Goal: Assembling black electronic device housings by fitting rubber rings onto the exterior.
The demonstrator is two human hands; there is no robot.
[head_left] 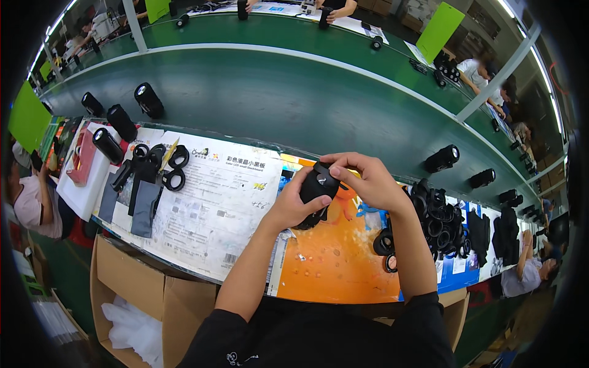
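Presently, over the far-left part of the orange sheet (343,273), the black cylinder (314,187) points its long axis seemingly toward the sheet's far edge, left hand (291,205) wrapping its side, right hand (373,181) nearer, gripping its far end.

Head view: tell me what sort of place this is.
Probably a factory assembly line: a long, flat, green conveyor-like surface bears spaced-out black cylindrical devices, a heap of black ring-shaped parts lies nearby, and other people are stationed along the line.
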